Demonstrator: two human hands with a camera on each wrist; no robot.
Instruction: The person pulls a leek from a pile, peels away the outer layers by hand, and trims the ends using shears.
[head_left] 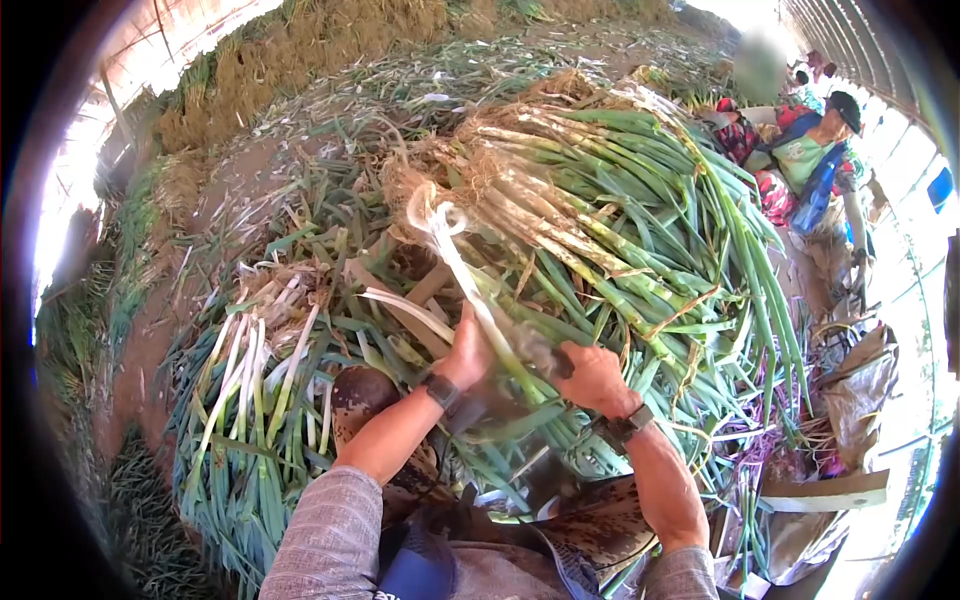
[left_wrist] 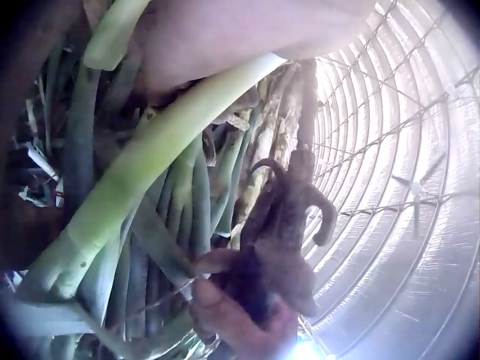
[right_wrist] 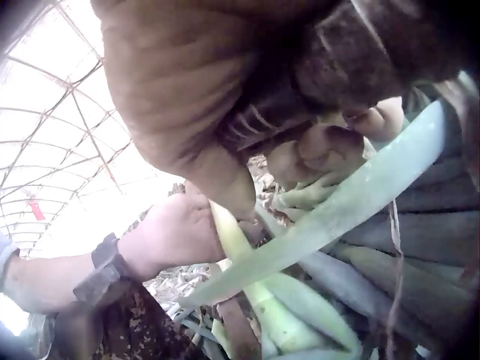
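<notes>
While the left hand (head_left: pixel 466 352) is gripping a long green onion (head_left: pixel 468 285) by its pale stalk, the right hand (head_left: pixel 592 376) is pinching a dirty brown peel (left_wrist: pixel 285 225) beside it, just in front of the big onion pile (head_left: pixel 620 200).

A heap of bundled, unpeeled green onions (head_left: pixel 640 200) with soil-caked roots covers the earth floor (head_left: pixel 250 170) of a plastic-covered tunnel, its arched frame (left_wrist: pixel 405 150) bright with daylight. Cleaned, white-stemmed onions (head_left: pixel 250 400) lie in a row at left. At upper right a second worker (head_left: pixel 815 150) in a cap sits beside the heap, with cardboard (head_left: pixel 825 492) lying nearby.
</notes>
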